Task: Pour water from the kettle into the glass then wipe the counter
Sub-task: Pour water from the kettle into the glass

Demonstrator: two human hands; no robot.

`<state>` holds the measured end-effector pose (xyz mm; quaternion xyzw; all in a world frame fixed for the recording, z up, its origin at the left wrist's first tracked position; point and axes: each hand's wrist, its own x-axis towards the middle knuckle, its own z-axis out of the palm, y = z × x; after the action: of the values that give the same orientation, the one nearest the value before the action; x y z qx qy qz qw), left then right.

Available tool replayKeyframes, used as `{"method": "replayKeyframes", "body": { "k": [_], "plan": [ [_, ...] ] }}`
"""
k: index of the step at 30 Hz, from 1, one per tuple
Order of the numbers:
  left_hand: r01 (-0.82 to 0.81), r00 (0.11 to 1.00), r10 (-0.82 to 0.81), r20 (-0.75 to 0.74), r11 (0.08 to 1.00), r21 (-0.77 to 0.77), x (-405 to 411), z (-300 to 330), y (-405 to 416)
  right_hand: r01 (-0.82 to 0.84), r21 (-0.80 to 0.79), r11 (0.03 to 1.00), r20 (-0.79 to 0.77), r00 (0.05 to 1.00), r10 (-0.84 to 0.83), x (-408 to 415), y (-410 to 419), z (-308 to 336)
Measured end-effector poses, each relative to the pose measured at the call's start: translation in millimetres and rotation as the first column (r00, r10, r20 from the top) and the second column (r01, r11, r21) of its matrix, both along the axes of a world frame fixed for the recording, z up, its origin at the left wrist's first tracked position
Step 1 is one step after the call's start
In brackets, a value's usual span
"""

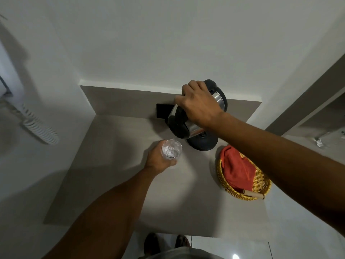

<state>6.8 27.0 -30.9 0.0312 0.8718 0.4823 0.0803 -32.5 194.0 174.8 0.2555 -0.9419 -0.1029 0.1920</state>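
Note:
My right hand (198, 103) grips the handle of a steel and black kettle (180, 126), which is tilted forward with its spout down. A thin stream of water falls from the spout into a clear glass (171, 149). My left hand (158, 158) holds that glass from below and the left, just above the grey counter (112, 174). The glass has some water in it. The kettle's round black base (203, 142) stands on the counter right behind the glass. An orange cloth (237, 169) lies in a yellow wicker basket (242, 193) to the right.
A white wall rises behind the counter, with a black socket plate (162, 110) partly hidden by the kettle. A white coiled cord (40, 128) hangs on the left wall. A lower shelf (321, 128) lies at the right. Feet show on the floor by the counter's front edge.

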Motion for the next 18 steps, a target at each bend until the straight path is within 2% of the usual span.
{"method": "replayKeyframes", "body": {
  "k": [18],
  "plan": [
    [0.022,1.000,-0.021,-0.006,1.000,0.015,2.0,5.5,0.1,0.049,-0.070,0.996,0.045,0.998,-0.046,3.1,5.3,-2.3]
  ]
}}
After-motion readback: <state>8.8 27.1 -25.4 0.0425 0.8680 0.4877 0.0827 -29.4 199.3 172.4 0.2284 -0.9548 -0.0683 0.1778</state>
